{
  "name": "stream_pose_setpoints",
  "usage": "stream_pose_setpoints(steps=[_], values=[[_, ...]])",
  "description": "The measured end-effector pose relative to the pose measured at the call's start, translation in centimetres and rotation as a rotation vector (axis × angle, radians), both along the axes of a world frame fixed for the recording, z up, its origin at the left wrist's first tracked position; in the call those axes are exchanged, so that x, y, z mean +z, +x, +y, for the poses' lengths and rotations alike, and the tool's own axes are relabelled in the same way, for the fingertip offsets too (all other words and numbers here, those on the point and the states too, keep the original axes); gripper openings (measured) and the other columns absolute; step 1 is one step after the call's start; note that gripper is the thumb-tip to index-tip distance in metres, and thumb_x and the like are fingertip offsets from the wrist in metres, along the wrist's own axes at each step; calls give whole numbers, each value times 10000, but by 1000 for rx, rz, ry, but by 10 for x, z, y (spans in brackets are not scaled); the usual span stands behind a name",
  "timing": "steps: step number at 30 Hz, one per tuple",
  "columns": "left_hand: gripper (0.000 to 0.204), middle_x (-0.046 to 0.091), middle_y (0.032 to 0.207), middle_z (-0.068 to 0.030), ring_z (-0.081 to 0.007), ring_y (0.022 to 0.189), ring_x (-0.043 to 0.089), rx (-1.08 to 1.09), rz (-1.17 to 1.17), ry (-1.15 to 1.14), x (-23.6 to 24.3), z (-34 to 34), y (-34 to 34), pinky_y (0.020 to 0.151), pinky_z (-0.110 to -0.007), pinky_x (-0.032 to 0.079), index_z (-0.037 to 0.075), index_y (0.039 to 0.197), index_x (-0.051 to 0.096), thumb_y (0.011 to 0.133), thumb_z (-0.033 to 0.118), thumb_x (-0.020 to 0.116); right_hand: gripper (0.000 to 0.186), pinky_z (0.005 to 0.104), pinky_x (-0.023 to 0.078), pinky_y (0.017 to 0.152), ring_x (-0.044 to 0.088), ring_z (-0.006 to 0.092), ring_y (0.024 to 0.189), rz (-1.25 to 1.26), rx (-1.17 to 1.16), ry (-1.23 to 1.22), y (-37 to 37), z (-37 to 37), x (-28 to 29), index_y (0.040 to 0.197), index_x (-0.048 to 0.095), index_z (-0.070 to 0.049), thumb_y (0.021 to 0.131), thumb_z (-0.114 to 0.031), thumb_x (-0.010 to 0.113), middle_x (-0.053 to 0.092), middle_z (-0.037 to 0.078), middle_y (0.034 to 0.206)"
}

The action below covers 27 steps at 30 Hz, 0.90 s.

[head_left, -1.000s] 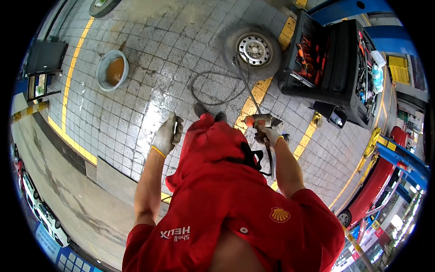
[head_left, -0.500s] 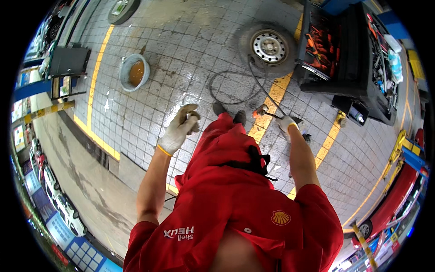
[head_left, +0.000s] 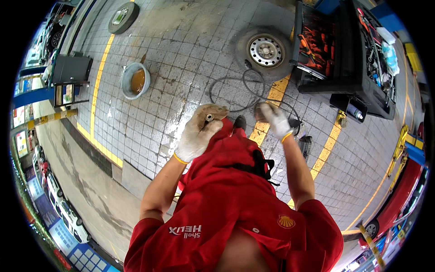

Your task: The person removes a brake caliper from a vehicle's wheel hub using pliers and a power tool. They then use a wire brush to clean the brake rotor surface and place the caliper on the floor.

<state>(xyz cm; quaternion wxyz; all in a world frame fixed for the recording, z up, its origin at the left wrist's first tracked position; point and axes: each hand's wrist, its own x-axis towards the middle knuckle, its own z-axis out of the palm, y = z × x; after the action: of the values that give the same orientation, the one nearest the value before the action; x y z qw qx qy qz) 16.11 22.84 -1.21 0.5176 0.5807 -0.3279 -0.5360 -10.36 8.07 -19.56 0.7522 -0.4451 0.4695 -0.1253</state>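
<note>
Tiled workshop floor [head_left: 172,59], wet and crossed by yellow lines, spreads around a worker in red overalls [head_left: 217,199] and gloves. The left grip [head_left: 199,130] is curled, pinching a small round metal piece [head_left: 209,117] between thumb and fingers, its ring-shaped end facing up. Blurred, the right grip [head_left: 275,120] hangs near a dark hose [head_left: 210,93]; from here I cannot tell whether it is spread or closed, or holds anything. Looped on the floor, the hose reaches toward a wheel [head_left: 266,51] lying flat just beside a black tool cart [head_left: 351,86]. Farther off sits a bucket [head_left: 127,86] of brown liquid. By my judgement, the metal piece is picked up but fitted to nothing, and the wheel lies off any vehicle, unmounted.
</note>
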Motion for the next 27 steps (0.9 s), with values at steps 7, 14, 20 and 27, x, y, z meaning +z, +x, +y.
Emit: stream_pose_setpoints(steps=[7, 14, 20, 27], values=[[363, 639, 1285, -114, -192, 1135, 586, 132, -85, -141, -31, -38, -9, 1037, -348, 463, 15, 1304, 542, 1119, 321, 476, 489, 288, 492, 670, 574, 149, 667, -309, 57, -3, 112, 45, 169, 1060, 602, -29, 1074, -508, 503, 595, 39, 780], [453, 628, 1025, -70, -206, 926, 597, 227, 893, 101, -62, -71, 22, 793, -373, 502, 78, 1128, 595, 1091, 511, 467, 313, 406, 592, 811, 723, 306, 964, 120, 83, -1078, 124, 32, 171, 1253, 669, -143, 1013, -333, 606, 723, 111, 1084], [356, 590, 932, -53, -187, 870, 577, 135, 865, 239, -69, -99, 9, 764, -355, 489, 112, 1030, 579, 1095, 451, 495, 329, 381, 581, 759, 746, 266, 901, -30, -150, -521, 107, 27, 167, 1208, 688, -118, 1038, -381, 588, 751, 115, 987], [356, 578, 996, -37, -170, 925, 562, -96, 798, 281, -55, -133, -39, 867, -345, 496, 98, 1048, 570, 1106, 435, 474, 430, 442, 550, 869, 723, 336, 1002, 258, -247, -644, 52, 18, 155, 1228, 697, -119, 1038, -478, 553, 746, 155, 1079]])
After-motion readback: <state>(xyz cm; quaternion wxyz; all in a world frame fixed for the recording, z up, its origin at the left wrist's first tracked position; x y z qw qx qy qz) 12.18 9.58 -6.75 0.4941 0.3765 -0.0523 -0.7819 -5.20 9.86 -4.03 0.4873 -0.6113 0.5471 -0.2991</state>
